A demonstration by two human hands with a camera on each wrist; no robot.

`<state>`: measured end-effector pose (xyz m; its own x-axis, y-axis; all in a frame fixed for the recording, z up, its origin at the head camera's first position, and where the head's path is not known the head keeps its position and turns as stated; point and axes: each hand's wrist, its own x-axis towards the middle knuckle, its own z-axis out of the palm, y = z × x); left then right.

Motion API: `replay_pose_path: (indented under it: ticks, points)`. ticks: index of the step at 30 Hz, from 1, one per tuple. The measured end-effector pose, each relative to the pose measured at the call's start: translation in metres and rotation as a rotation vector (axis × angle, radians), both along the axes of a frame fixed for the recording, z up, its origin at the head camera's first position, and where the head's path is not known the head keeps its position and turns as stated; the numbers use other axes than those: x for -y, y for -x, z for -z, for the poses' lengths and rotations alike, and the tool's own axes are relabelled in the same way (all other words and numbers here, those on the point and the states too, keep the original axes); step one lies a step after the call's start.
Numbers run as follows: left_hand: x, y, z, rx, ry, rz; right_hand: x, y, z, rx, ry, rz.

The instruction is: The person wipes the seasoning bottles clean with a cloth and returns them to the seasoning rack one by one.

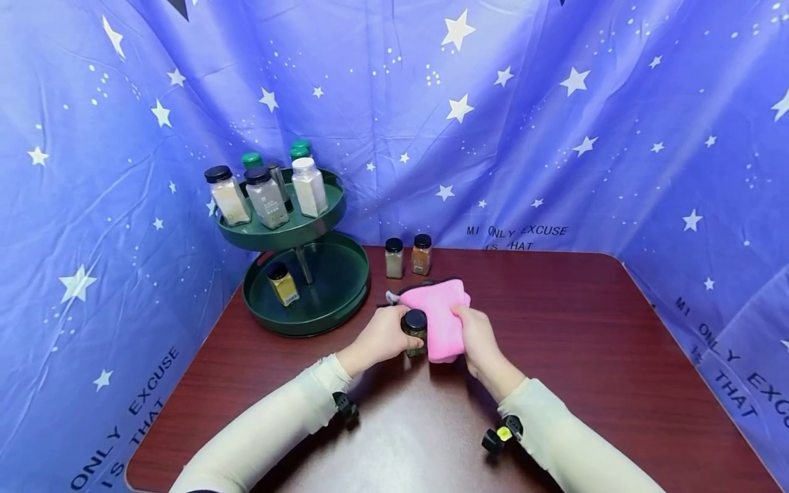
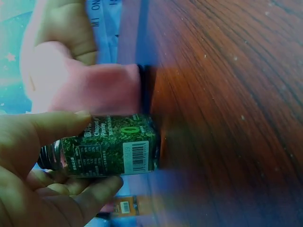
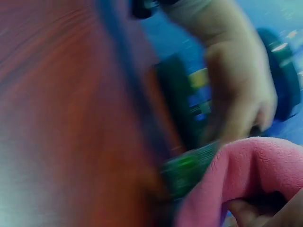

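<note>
My left hand [image 1: 388, 334] grips a small jar of chopped parsley [image 2: 111, 149], its black lid [image 1: 416, 319] uppermost in the head view. In the left wrist view the thumb lies along one side of the jar and the fingers along the other, with the barcode label showing. A folded pink cloth [image 1: 439, 318] is pinched by my right hand [image 1: 481, 340] at its right edge, just beside the jar. The right wrist view shows the cloth [image 3: 265, 163] draped over the fingers, overlapping the jar's green label [image 3: 187, 170].
A two-tier green turntable rack [image 1: 308, 322] stands at the left. Several spice jars sit on its upper tier; a yellow jar [image 1: 283, 284] is on the lower one. Behind the cloth stand a greyish jar [image 1: 394, 260] and an orange jar [image 1: 422, 257]. A starry curtain [image 1: 555, 137] encloses the table.
</note>
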<state>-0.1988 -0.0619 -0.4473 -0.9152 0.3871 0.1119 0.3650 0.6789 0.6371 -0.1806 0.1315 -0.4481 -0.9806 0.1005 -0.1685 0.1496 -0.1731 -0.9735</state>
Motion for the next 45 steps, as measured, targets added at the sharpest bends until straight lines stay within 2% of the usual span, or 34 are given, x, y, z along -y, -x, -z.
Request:
replay_pose_path:
  ticks: [4, 7, 11, 15, 17, 19, 21, 25, 29, 33, 41, 45]
  points:
    - [0.0, 0.0, 0.001, 0.009, -0.036, -0.005, -0.003, 0.0, -0.025, -0.055, 0.106, -0.022]
    - [0.0, 0.0, 0.001, 0.012, -0.042, -0.007, -0.003, 0.0, -0.027, -0.048, 0.159, -0.034]
    - [-0.001, 0.0, 0.002, 0.002, -0.022, -0.001, 0.0, -0.001, -0.006, -0.004, 0.153, 0.003]
    - [-0.003, 0.0, 0.003, -0.008, 0.017, -0.016, 0.0, -0.001, 0.023, 0.065, 0.071, -0.016]
    - [-0.003, 0.0, 0.003, -0.001, 0.028, -0.025, -0.001, -0.001, 0.029, 0.08, 0.039, -0.04]
    - [-0.004, -0.001, 0.002, 0.012, 0.027, -0.025, -0.002, -0.001, 0.025, 0.074, 0.037, -0.032]
    - [-0.004, -0.001, 0.003, 0.02, 0.017, -0.02, -0.003, -0.002, 0.013, 0.054, 0.051, -0.023]
    - [-0.003, 0.0, 0.004, 0.037, -0.012, 0.0, -0.009, -0.002, -0.011, -0.001, 0.136, -0.021]
    - [0.0, 0.001, 0.0, 0.064, -0.04, 0.008, -0.015, 0.001, -0.025, -0.034, 0.205, -0.048]
    - [0.002, 0.001, -0.002, 0.077, -0.036, 0.011, -0.02, 0.003, -0.029, -0.038, 0.217, -0.047]
    - [0.002, 0.002, -0.002, 0.082, -0.041, 0.051, -0.023, 0.003, -0.026, -0.035, 0.225, -0.03]
    - [0.003, 0.004, -0.003, 0.116, -0.065, 0.057, -0.024, 0.003, -0.026, -0.047, 0.219, -0.036]
